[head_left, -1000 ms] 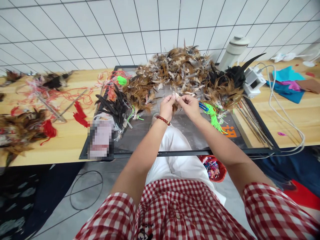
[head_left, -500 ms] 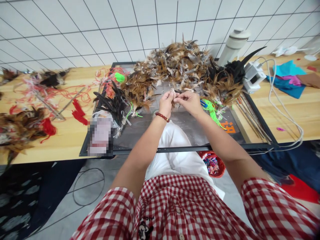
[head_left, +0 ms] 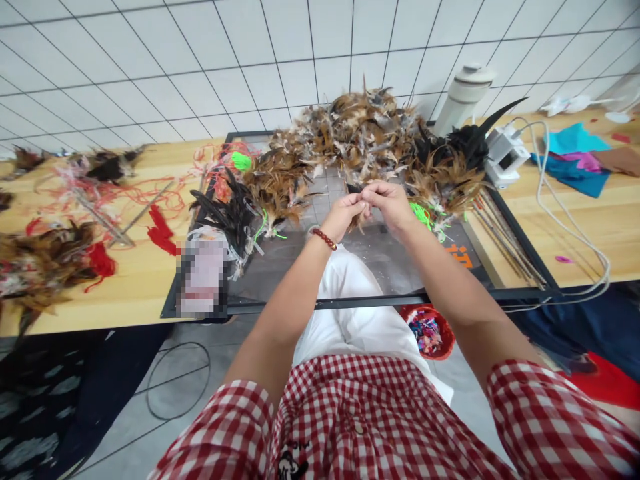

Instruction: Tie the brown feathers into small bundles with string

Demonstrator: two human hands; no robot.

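My left hand point(head_left: 344, 215), with a beaded bracelet at the wrist, is closed in a pinch on a small bunch of brown feathers point(head_left: 357, 224), whose tips show below the fingers. Fingertip to fingertip with it, my right hand point(head_left: 391, 204) is pinched too; what it grips is hidden. Both hands are above the dark board point(head_left: 280, 267). Behind them rises a large heap of brown feathers point(head_left: 355, 133). Bright green strings point(head_left: 423, 213) lie just right of my right hand, partly covered by it.
Black feathers point(head_left: 225, 213) and a pixelated rectangle point(head_left: 201, 277) are on the left. To the right are thin sticks point(head_left: 513, 240), a white charger point(head_left: 505, 157), a white bottle point(head_left: 463, 100) and cloth scraps point(head_left: 575, 160). Below the table edge is a red basket point(head_left: 447, 347).
Both hands have shifted slightly to the right, and their fingertips are closer together. The blue object beside my right hand is now hidden. The view has tilted a little.
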